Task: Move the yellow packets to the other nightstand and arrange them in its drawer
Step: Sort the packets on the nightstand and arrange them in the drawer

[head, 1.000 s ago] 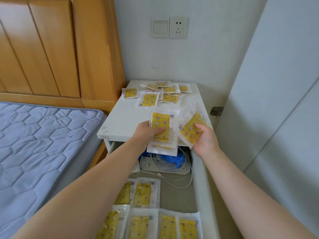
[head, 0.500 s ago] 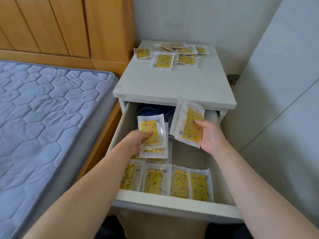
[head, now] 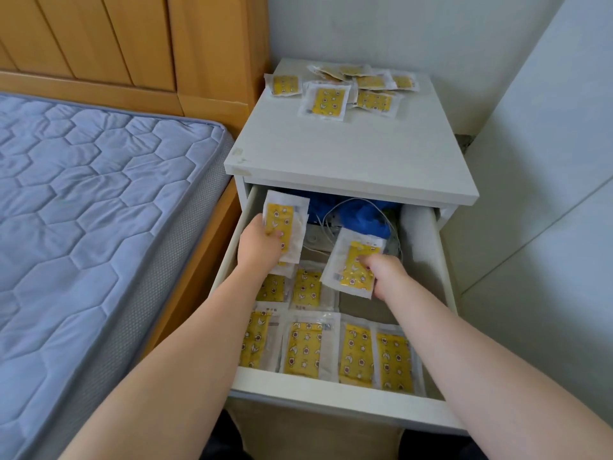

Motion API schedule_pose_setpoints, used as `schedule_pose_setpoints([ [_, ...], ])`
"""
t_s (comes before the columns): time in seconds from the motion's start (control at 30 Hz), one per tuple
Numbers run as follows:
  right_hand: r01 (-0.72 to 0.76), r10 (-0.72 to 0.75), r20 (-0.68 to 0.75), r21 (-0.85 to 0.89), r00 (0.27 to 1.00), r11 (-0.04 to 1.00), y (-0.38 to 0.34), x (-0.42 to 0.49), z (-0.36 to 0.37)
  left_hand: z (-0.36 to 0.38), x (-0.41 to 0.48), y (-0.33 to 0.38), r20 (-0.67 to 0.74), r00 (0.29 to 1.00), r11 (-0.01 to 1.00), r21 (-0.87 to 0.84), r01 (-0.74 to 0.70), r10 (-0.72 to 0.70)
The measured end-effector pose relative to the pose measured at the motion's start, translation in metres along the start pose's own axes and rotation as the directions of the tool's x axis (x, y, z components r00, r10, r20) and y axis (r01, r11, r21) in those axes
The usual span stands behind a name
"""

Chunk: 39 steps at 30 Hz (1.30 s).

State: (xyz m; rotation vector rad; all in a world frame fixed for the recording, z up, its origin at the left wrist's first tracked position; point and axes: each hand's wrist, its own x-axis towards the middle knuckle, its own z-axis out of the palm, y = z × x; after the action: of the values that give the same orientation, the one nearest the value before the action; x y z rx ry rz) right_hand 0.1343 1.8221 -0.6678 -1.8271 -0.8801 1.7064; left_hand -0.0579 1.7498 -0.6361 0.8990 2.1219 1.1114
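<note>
A white nightstand [head: 348, 154] has its drawer [head: 331, 395] pulled out. Several yellow packets lie flat in rows on the drawer floor [head: 303, 348]. More yellow packets [head: 326, 101] are scattered on the back of the nightstand top. My left hand [head: 257, 245] grips a small stack of yellow packets [head: 282, 222] over the drawer's left side. My right hand [head: 386, 277] pinches another yellow packet [head: 353, 263] just above the bare patch in the drawer's second row.
A blue cloth [head: 361, 215] and white cables [head: 335, 217] fill the back of the drawer. A bed with a blue quilted mattress [head: 93, 210] and wooden headboard [head: 132, 44] stands at the left. White wall panels [head: 544, 194] close in the right.
Both hands have come down from the nightstand top into the open drawer with their packets. The right hand's packet now sits lower, near the second row.
</note>
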Motion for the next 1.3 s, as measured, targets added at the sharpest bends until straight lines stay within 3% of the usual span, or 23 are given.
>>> schedule_pose_setpoints([
  [0.2,-0.054,0.088,0.177,-0.189,0.98,0.981,0.033,0.033,0.065,-0.004,-0.004,0.003,-0.128,0.966,0.973,0.067,-0.219,0.226],
  [0.4,0.027,0.024,0.176,-0.278,0.984,0.96,0.034,-0.003,0.104,-0.003,0.0,0.001,-0.146,0.966,0.976,0.058,-0.208,0.214],
  [0.47,0.145,-0.066,0.187,-0.45,0.98,0.881,0.034,-0.002,0.107,-0.003,0.0,0.001,-0.132,0.97,0.979,0.051,-0.198,0.203],
  [0.6,0.346,-0.197,0.285,-0.725,0.938,0.596,0.034,0.001,0.103,-0.005,0.0,0.002,-0.115,0.975,0.981,-0.009,-0.191,0.189],
  [0.77,0.49,-0.203,0.446,-0.775,0.872,0.399,0.035,-0.005,0.097,-0.005,0.0,0.002,-0.095,0.979,0.982,-0.042,-0.187,0.182],
  [0.9,0.534,-0.256,0.471,-0.773,0.844,0.341,0.023,-0.007,0.076,-0.005,0.002,0.002,-0.083,0.983,0.984,-0.055,-0.17,0.165],
  [0.93,0.531,-0.3,0.443,-0.765,0.845,0.365,0.017,-0.006,0.068,-0.005,0.002,0.003,-0.075,0.986,0.986,-0.068,-0.153,0.148],
  [1.0,0.538,-0.389,0.377,-0.663,0.84,0.521,0.002,-0.005,0.051,-0.005,0.003,0.004,-0.029,0.994,0.988,-0.113,-0.108,0.105],
  [1.07,0.522,-0.393,0.363,-0.398,0.845,0.755,-0.012,-0.009,0.035,-0.006,0.004,0.004,0.054,0.997,0.976,-0.213,-0.034,0.046],
  [1.13,0.422,-0.335,0.407,-0.146,0.85,0.895,-0.019,-0.014,0.026,-0.006,0.004,0.005,0.149,0.989,0.949,-0.308,0.066,-0.02],
  [1.3,0.296,-0.269,0.436,0.006,0.859,0.955,-0.016,-0.025,0.032,0.003,-0.003,0.005,0.343,0.938,0.938,-0.308,0.162,-0.05],
])
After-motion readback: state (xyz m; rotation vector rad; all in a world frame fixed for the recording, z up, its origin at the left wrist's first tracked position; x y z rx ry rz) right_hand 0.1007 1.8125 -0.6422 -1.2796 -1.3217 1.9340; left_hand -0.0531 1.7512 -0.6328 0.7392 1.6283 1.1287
